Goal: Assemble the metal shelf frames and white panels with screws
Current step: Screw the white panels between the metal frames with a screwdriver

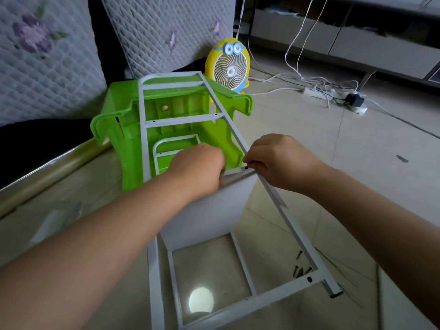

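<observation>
The metal frame (pixel 289 219), a white ladder-shaped piece, lay tilted across the middle of the view. Its far end rested on a green stool (pixel 166 108) turned on its side, and its near end was close to the camera above the tiled floor. A white panel (pixel 209 210) stood upright between the frame's two side rails, with its top edge against a cross bar. The left hand (pixel 200 167) was curled over that top edge and gripped the panel. The right hand (pixel 283 160) rested on the right rail at the panel's corner, fingers curled, with thumb and forefinger pinching what appeared to be a small dark screw (pixel 246 167) at the joint. A second frame (pixel 245 265) lay flat on the floor beneath the panel. Loose screws (pixel 301 267) lay on the tiles just beside the near right rail. A yellow fan (pixel 228 65) stood behind the stool, with white cables (pixel 316 84) on the floor to its right.
</observation>
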`<control>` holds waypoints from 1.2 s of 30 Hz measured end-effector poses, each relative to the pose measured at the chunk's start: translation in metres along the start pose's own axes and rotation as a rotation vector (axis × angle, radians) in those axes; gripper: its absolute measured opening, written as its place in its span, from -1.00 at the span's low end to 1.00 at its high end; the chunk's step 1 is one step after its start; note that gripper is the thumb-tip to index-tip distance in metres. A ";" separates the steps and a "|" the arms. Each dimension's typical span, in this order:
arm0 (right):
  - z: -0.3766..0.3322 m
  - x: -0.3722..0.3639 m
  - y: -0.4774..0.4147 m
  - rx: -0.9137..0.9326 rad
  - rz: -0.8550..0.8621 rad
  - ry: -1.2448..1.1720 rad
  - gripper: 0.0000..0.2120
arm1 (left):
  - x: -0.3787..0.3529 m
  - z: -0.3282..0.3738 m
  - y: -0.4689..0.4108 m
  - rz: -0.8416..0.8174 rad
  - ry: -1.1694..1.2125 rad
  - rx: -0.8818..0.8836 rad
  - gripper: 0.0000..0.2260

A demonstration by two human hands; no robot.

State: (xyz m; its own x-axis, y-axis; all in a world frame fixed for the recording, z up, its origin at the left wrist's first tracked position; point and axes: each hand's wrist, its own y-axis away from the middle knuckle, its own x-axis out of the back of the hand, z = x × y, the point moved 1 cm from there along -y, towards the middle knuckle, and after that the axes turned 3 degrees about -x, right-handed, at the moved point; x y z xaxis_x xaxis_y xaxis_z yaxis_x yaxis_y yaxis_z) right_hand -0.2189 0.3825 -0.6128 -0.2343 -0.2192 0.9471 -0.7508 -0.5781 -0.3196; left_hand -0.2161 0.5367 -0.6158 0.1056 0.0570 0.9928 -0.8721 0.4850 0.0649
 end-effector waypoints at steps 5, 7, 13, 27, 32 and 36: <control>0.006 0.001 -0.005 0.111 -0.129 0.076 -0.88 | 0.005 -0.005 0.008 -0.023 -0.201 -0.012 -0.66; 0.006 0.003 -0.006 0.118 -0.199 0.093 -0.88 | 0.006 -0.004 0.011 -0.030 -0.228 -0.022 -0.77; 0.004 0.009 -0.015 0.011 -0.443 0.252 -0.78 | 0.005 -0.006 0.008 -0.059 -0.228 0.003 -0.82; -0.012 0.009 -0.017 -0.126 -0.553 0.374 -0.67 | 0.009 0.005 0.009 -0.073 -0.295 0.012 -0.87; -0.007 0.018 -0.017 -0.203 -0.546 0.224 -0.65 | 0.007 0.003 0.010 -0.040 -0.249 0.018 -0.84; 0.002 0.024 -0.012 -0.138 -0.487 0.016 -0.74 | 0.000 -0.007 0.012 0.002 -0.181 0.021 -0.82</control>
State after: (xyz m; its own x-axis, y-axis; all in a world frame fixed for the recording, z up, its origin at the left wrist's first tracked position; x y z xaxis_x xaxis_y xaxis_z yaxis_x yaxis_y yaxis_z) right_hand -0.2141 0.3830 -0.5863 0.1549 0.0632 0.9859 -0.8498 -0.5004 0.1656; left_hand -0.2234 0.5488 -0.6158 0.0174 -0.1012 0.9947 -0.8823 0.4664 0.0629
